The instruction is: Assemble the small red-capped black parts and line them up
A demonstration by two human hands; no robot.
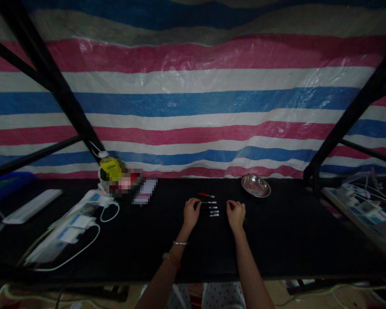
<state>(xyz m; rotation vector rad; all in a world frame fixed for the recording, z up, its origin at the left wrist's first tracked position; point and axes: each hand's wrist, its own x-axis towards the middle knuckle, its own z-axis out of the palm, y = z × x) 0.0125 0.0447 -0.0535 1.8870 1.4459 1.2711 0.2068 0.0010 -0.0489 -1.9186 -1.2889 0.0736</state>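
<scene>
My left hand (191,213) has its thumb and finger pinched at the left end of a slim silver-ended stick (209,202), which lies level and points to the right. Just beyond it rests a red stick with a silver end (206,195), much like a lighter in shape. Closer to me, dark sticks with silver ends (214,211) lie side by side in a short row. My right hand (236,215) is to the right of the row, apart from it, with thumb and fingers pressed together. Whatever those fingers hold, if anything, is too small to make out.
A round metal dish (256,186) stands at the back right of the black table (276,240). Left are a yellow bottle (112,167), a phone-like slab (145,192) and power strips with white cables (73,227). More cables (373,195) lie far right. A striped sheet (193,103) hangs behind.
</scene>
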